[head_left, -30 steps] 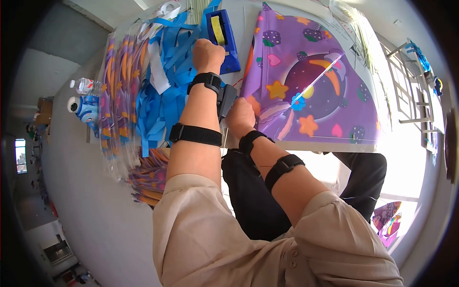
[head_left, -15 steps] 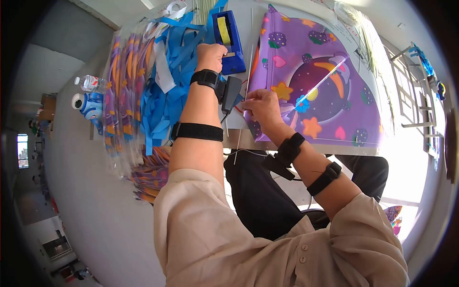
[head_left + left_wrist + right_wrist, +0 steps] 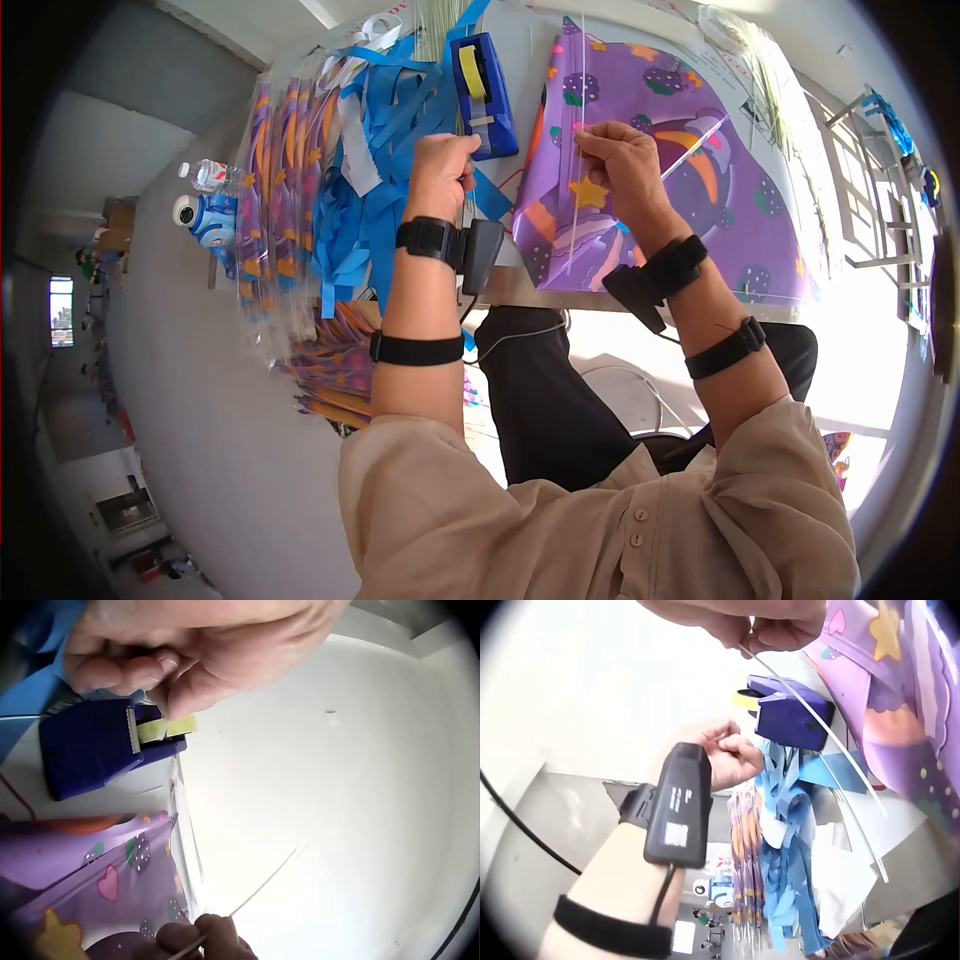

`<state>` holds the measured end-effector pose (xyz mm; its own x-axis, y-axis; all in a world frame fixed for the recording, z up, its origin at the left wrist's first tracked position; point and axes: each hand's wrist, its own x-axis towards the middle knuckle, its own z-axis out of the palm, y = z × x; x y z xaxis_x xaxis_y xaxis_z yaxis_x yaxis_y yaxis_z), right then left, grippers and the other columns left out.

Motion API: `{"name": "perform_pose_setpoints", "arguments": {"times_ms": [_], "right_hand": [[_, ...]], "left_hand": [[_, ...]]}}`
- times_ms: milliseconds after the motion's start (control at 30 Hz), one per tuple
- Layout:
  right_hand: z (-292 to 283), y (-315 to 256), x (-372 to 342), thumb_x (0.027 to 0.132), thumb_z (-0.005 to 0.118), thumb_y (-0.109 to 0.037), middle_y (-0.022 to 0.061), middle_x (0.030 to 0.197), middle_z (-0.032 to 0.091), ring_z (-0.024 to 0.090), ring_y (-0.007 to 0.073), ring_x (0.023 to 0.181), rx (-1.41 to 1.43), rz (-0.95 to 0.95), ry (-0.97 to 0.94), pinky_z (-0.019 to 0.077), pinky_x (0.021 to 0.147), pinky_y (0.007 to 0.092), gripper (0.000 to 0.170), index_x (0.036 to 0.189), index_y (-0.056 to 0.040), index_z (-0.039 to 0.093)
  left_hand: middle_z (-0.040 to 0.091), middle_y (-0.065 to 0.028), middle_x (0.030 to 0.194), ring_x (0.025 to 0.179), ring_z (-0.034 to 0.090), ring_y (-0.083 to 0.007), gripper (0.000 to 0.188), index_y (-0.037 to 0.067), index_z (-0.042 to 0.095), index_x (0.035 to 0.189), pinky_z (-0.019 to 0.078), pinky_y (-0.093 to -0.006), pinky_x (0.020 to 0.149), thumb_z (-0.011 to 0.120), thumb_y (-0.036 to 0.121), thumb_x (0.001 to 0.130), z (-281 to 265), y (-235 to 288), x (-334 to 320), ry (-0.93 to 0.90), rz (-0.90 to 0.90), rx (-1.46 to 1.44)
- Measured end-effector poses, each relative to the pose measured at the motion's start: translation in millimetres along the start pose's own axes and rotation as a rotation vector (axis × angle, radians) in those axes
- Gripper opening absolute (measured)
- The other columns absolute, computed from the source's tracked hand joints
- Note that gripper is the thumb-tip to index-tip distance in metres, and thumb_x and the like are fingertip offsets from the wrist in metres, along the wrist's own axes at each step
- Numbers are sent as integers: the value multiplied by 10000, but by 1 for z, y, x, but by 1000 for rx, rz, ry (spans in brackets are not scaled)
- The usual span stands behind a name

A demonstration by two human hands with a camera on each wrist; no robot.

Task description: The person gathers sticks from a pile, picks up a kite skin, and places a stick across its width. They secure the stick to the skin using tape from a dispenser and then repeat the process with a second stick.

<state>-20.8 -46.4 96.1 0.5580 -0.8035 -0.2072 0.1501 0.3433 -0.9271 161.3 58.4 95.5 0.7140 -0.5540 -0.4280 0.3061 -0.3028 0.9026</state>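
The left hand [image 3: 440, 175] is beside the near end of the blue tape dispenser [image 3: 483, 95], fingers curled. In the left wrist view its thumb hangs near the yellow tape roll [image 3: 180, 726]; the right wrist view shows its palm side [image 3: 735, 761], with no object visible in the fingers. Over the left part of the purple printed sheet [image 3: 690, 240], the right hand [image 3: 625, 170] pinches a thin white stick [image 3: 573, 220] between thumb and fingertips. The stick [image 3: 844, 750] slants away from that hand in the right wrist view.
Blue ribbons [image 3: 400, 130] lie left of the dispenser, with wrapped purple-orange packs [image 3: 290, 180] beyond them. Bundled thin sticks [image 3: 765, 80] lie at the far right. A bottle [image 3: 212, 176] and a blue-white container [image 3: 210, 222] stand left.
The right hand has moved from beside the left forearm to over the sheet, bringing the stick rightward. The left hand has come slightly nearer the body, off the dispenser.
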Motion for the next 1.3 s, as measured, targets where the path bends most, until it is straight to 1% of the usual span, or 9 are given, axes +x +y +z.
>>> {"name": "perform_pose_setpoints", "arguments": {"times_ms": [133,267,667,900,967,1067,1100,1233,1300], "right_hand": [[-33,-14,-12,809,653,-48,49,643,587,509,84,505,-70,282,-226,367,421,195,73,786,19,636],[-39,5,-49,825,646,-44,54,654,603,547,85,515,-215,475,-425,400,427,197,84,752,-17,615],[-14,56,-78,798,631,0,100,646,635,535,83,470,-178,496,-503,379,388,194,76,724,19,626],[-1,59,-75,798,624,-4,100,653,635,520,81,468,-203,462,-509,371,390,187,83,719,22,627],[-1,53,-74,787,625,-5,87,643,628,516,78,468,-250,466,-526,363,389,186,72,719,18,629],[-11,44,-74,771,623,-10,59,622,610,508,71,468,-320,465,-555,345,387,183,58,717,8,631],[-18,39,-75,767,620,-14,43,611,599,504,67,468,-342,446,-559,333,386,180,56,715,2,632],[-58,22,-79,812,621,-64,23,654,594,493,51,542,-381,399,-628,338,448,174,89,734,-23,625],[-77,15,-89,846,617,-97,18,698,596,477,46,589,-305,298,-560,352,501,167,86,778,-44,611]], "left_hand": [[431,18,625,536,439,-96,140,62,528,754,366,-269,479,643,92,828,-17,-38,-61,-125,-8,-285],[468,32,639,527,426,-59,122,37,552,772,352,-221,473,644,92,828,-21,-68,-122,-170,-13,-376],[429,31,617,553,396,-60,118,34,544,770,344,-222,520,619,94,839,-18,-103,-222,-121,62,-350],[474,25,606,524,399,-59,111,10,582,743,337,-215,508,623,68,827,-10,-109,-223,-55,34,-382],[469,25,602,527,402,-60,106,9,576,738,333,-216,515,616,59,823,-16,-104,-219,-126,31,-366],[466,35,596,546,406,-49,122,26,579,709,318,-206,524,615,115,785,-41,-78,-198,-180,149,-111],[475,23,648,573,425,-63,60,13,578,790,363,-219,558,593,68,808,-56,-70,-181,-209,167,-24],[467,35,640,566,419,-58,96,34,563,774,347,-198,537,605,110,817,-88,-18,-114,-481,208,245],[458,40,637,568,413,-51,125,51,557,763,342,-198,529,619,147,815,-89,12,-93,-608,181,349]]}}
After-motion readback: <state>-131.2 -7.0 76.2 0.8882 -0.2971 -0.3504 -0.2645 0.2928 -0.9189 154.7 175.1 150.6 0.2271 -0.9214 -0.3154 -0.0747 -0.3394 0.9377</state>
